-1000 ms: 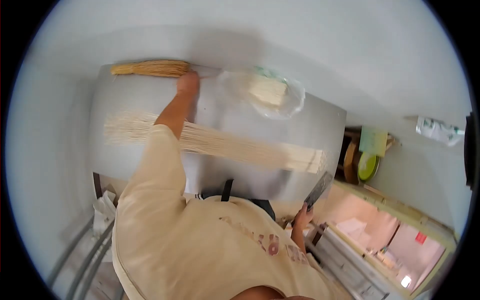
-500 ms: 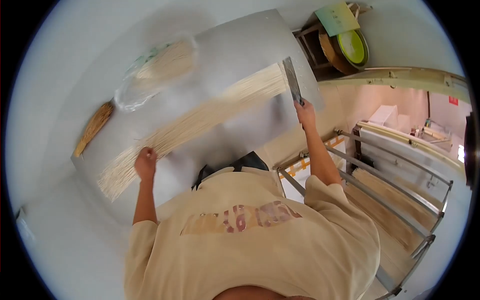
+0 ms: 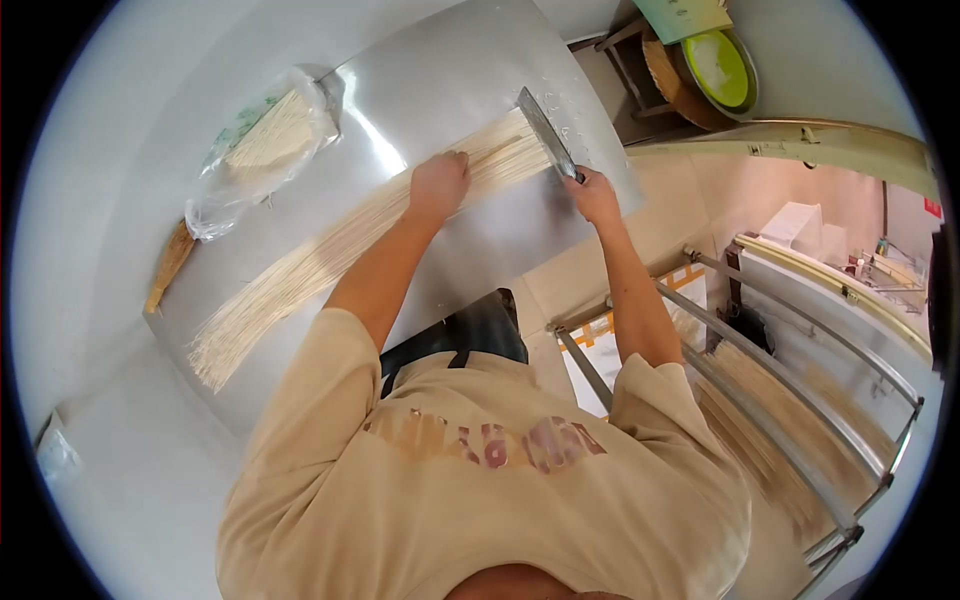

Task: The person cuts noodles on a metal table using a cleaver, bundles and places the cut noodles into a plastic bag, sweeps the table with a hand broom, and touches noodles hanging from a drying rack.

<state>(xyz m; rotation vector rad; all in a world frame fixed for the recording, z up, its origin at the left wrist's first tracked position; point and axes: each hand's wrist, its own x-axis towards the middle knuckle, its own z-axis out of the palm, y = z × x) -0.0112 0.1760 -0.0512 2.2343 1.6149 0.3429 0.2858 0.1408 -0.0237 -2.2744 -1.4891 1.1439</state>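
Note:
A long, flat band of thin pale noodles (image 3: 300, 262) lies slantwise across the metal table. My left hand (image 3: 440, 186) is on the band, right of its middle, with its fingers curled down onto the strands; the fingertips are partly hidden. In my right hand (image 3: 596, 195) is the handle of a broad-bladed knife (image 3: 546, 130), the grip mostly covered by my fingers. Its blade stands along the right end of the noodles, touching or very near the cut ends. I cannot tell whether it presses on the table.
A clear plastic bag (image 3: 215, 195) with shorter noodles lies at the back left, beside a straw brush (image 3: 172, 262). Past the table's right edge is a green bowl (image 3: 716, 70). A metal rack (image 3: 770, 400) with long noodles stands at lower right. Small scraps dot the tabletop (image 3: 450, 50).
My left hand has moved from the left part of the noodles to right of their middle. The knife has shifted slightly left and tilted more along the noodle ends.

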